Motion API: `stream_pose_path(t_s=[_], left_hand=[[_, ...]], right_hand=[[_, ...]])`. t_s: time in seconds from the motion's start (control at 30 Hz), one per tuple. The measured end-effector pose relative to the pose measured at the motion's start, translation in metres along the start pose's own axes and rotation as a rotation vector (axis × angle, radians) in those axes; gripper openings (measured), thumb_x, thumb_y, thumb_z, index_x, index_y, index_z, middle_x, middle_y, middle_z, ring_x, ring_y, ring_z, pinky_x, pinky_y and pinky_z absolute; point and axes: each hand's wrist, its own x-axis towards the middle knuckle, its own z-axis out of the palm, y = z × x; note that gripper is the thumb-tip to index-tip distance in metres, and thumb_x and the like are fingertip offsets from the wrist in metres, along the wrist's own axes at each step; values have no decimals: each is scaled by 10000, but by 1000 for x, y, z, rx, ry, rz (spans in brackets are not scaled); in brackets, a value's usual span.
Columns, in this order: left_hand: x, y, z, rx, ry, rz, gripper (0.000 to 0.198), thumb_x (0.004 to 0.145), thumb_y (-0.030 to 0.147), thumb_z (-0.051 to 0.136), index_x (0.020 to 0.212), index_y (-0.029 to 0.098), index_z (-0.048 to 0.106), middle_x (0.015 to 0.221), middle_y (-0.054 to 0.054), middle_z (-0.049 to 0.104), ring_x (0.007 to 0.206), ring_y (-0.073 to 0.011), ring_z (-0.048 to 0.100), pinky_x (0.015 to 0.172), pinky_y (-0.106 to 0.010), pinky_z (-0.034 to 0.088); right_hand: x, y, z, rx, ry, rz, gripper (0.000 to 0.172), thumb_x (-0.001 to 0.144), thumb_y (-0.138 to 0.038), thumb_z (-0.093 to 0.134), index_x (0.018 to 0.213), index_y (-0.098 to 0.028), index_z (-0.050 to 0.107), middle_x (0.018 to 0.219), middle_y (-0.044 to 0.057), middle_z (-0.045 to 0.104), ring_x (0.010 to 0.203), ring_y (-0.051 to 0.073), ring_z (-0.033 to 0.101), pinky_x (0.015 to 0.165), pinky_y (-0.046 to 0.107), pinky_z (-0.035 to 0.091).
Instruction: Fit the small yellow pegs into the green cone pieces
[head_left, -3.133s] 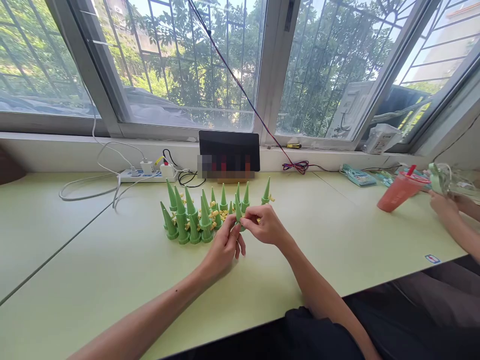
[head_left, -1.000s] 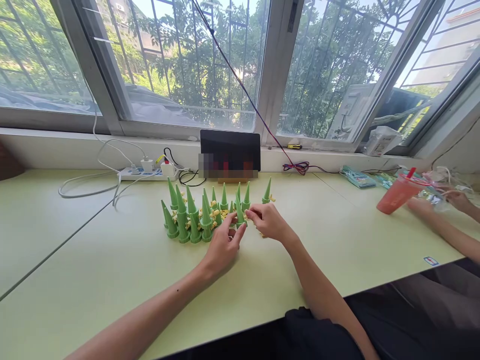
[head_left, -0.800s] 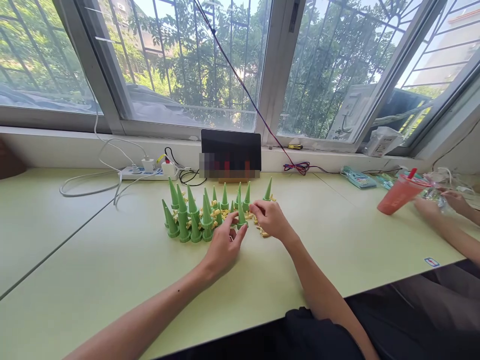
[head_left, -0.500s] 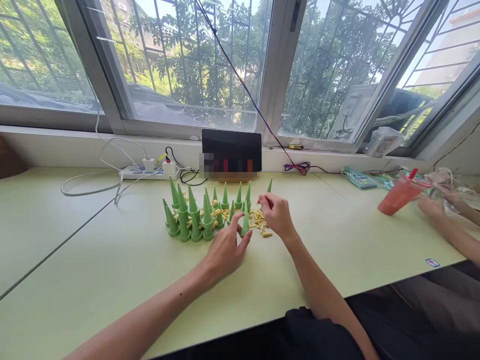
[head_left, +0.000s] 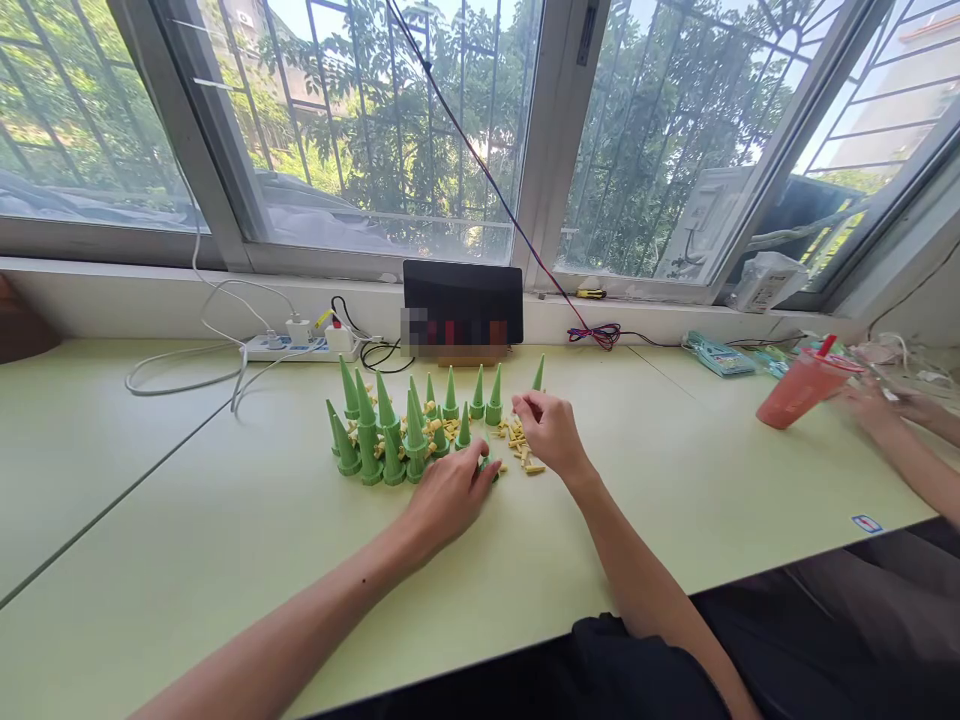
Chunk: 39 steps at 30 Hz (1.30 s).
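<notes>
My left hand [head_left: 448, 492] has its thumb and fingers closed around a green cone [head_left: 488, 462], which is blurred and largely hidden by the fingers. My right hand [head_left: 551, 432] is closed in a pinch just to the right. Whatever lies between its fingertips is too small or hidden to make out. Behind that hand, another green cone [head_left: 538, 373] stands upright. Small yellow pieces [head_left: 517, 438] lie loose on the table between the two hands. Several more green cones [head_left: 392, 460] with ribbed bases stand grouped to the left, with yellow bits scattered among them.
A dark tablet [head_left: 463, 300] leans on a stand by the window wall. Left of it lies a white power strip [head_left: 300, 348] with cables. A red drink cup [head_left: 802, 390] stands tilted-looking at the right, beside another person's hands [head_left: 874, 410]. Blue-green packets [head_left: 720, 355] lie behind.
My left hand has closed on the green cone, which now sits lower and is more covered. My right hand has barely shifted. The other person's hands have moved slightly.
</notes>
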Motion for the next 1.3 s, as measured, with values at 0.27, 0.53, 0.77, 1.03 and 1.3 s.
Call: stream_pose_path(t_s=[0.27, 0.53, 0.77, 1.03, 1.3], left_hand=[[1, 0, 1, -27, 52, -15, 290, 973, 464, 384, 985, 223, 544, 687, -2, 597, 603, -179, 540, 578, -265, 310], [-9, 12, -1, -110, 19, 231, 329, 989, 361, 385, 748, 199, 539, 609, 12, 527, 558, -125, 448, 579, -262, 306], [-16, 19, 3, -86, -142, 507, 340, 953, 257, 421, 630, 194, 505, 579, -1, 492, 509, -116, 419, 538, -293, 281], [-16, 17, 3, -104, -135, 476, 358, 957, 272, 413, 627, 194, 531, 587, -13, 512, 523, -120, 442, 552, -291, 307], [-16, 19, 3, -70, -154, 471, 361, 960, 268, 409, 629, 189, 530, 601, -17, 529, 534, -120, 448, 552, -286, 302]], right_hand=[[0, 1, -1, -21, -29, -6, 387, 953, -400, 431, 628, -196, 480, 540, -29, 436, 521, 115, 363, 539, 242, 293], [-3, 10, 8, -86, -162, -3, 208, 931, -267, 468, 792, -187, 601, 637, -7, 580, 583, 123, 485, 597, 228, 355], [-3, 19, 15, -150, -258, -9, 231, 920, -155, 475, 994, -173, 693, 977, 75, 681, 863, 163, 602, 786, 254, 430], [-4, 25, 23, -226, -351, 13, 283, 906, -108, 497, 1073, -181, 713, 1057, 81, 670, 956, 175, 617, 872, 258, 429], [-4, 26, 25, -246, -374, 23, 283, 906, -103, 496, 1056, -172, 726, 1066, 88, 656, 968, 178, 616, 847, 248, 431]])
